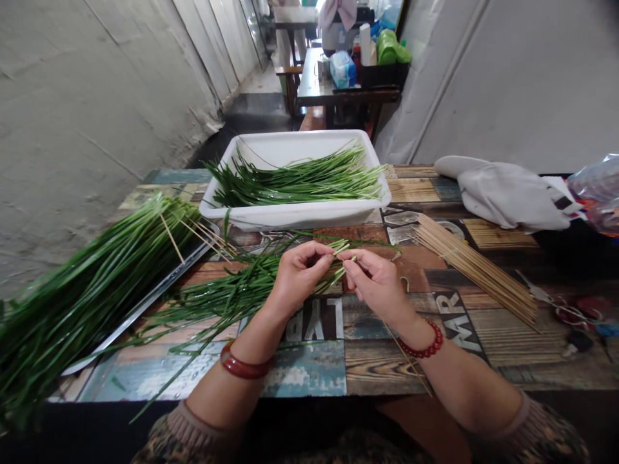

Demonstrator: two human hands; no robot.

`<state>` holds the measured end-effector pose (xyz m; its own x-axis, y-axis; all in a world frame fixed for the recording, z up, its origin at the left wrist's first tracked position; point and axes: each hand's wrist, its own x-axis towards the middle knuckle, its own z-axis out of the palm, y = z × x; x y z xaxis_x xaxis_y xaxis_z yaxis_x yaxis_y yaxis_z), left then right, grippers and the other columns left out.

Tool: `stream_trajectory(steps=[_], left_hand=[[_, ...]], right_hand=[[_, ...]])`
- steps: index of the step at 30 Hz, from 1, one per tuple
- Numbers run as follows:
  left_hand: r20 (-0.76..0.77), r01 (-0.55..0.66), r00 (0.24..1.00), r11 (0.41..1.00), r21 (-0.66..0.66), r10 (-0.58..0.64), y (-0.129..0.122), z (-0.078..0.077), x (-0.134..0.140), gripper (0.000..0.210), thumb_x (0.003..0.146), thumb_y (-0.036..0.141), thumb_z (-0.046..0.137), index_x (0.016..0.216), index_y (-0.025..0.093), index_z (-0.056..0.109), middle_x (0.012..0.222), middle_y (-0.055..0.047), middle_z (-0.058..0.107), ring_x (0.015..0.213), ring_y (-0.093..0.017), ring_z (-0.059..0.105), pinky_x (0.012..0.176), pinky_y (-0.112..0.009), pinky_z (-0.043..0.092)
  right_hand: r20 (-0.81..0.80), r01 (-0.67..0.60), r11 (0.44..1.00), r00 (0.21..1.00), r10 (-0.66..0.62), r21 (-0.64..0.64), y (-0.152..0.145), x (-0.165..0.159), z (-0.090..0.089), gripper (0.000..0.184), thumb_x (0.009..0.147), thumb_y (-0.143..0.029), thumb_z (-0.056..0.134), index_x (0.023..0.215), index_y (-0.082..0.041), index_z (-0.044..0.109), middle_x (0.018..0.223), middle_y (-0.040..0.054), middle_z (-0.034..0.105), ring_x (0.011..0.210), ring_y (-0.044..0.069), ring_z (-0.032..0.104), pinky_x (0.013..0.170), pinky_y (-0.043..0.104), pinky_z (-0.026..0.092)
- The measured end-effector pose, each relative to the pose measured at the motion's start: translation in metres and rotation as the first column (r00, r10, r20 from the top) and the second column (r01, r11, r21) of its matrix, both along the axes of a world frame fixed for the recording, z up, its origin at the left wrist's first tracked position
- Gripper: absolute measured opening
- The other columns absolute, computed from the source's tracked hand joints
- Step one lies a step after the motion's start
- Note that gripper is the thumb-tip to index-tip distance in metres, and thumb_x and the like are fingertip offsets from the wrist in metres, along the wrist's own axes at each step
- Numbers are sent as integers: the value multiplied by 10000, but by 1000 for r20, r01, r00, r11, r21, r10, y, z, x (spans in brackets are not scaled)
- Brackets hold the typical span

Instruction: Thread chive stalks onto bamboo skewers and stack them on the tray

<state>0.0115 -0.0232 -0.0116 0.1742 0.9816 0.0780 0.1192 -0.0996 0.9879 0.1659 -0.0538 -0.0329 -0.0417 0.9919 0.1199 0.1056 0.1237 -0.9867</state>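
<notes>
My left hand (304, 267) is closed in a pinch on a few garlic chives (341, 247), their pale stem ends pointing up and right. Fingertips of my right hand (377, 277) meet it at those stems, also pinched. From under the right palm a thin bamboo skewer (409, 354) slants down toward the table's near edge; its upper end is hidden by the hand. Loose garlic chives (217, 296) spread across the table left of and beneath my left hand.
Behind my hands stands a white plastic tub (290, 216) holding more chives. At left, a big chive heap (111, 270) with several skewers lies on a metal tray (140, 316). To the right are a skewer bundle (474, 267), a pale cap (507, 190) and keys (578, 341).
</notes>
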Motion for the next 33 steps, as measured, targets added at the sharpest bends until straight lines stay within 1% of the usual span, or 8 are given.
stream_trajectory(steps=[9,12,16,19,22,25,28,33], left_hand=[[-1,-1,1000,1000,24,1,0,-1,0,120,766,256,660,787,148,706,670,2,617,561,-80,488,531,-192,396],[-52,2,999,996,88,3,1,-2,-1,113,773,248,647,779,154,710,680,-7,626,586,-95,511,541,-199,402],[-163,13,986,979,201,21,2,-3,-2,120,791,228,616,788,162,716,696,-20,642,625,-116,543,566,-214,413],[-250,30,967,952,303,49,2,-1,-2,119,807,206,598,779,169,707,694,-18,646,645,-120,561,607,-225,427],[-300,65,952,919,390,60,2,2,-2,123,825,188,585,771,175,695,703,-14,658,661,-119,572,644,-229,440],[-309,85,949,900,427,57,2,2,-2,118,830,166,583,778,172,689,699,-10,654,656,-114,566,647,-223,441],[-319,99,946,894,437,51,2,0,-3,117,830,150,586,775,169,687,698,-9,649,651,-111,563,633,-217,434],[-329,125,943,879,460,38,1,-3,-3,107,834,137,586,792,164,681,717,-14,647,672,-113,567,637,-217,429]], right_hand=[[-47,-13,999,999,11,-40,0,-1,3,267,894,-368,528,1001,-159,655,542,-54,507,394,57,394,394,182,313],[-50,-17,999,999,15,-40,0,0,2,269,892,-373,531,1003,-160,653,542,-53,506,399,60,403,393,182,316],[-52,-14,999,999,12,-42,1,0,2,272,885,-381,538,998,-164,655,543,-52,511,416,68,433,403,182,334],[-62,-18,999,998,15,-49,1,0,1,269,884,-385,541,985,-163,655,540,-53,507,414,67,427,396,180,327],[-78,-23,998,997,19,-53,1,0,0,264,884,-387,543,974,-164,652,538,-54,503,409,65,418,388,178,317],[-70,-16,999,997,13,-44,1,0,-1,258,883,-384,548,974,-166,652,539,-55,508,402,62,412,387,178,319],[-53,-8,999,999,6,-45,1,0,-2,253,883,-384,551,966,-164,645,537,-56,513,386,57,402,376,177,312],[-59,-4,999,998,1,-49,2,0,-4,245,886,-395,553,936,-162,609,538,-57,529,371,55,422,368,176,316]])
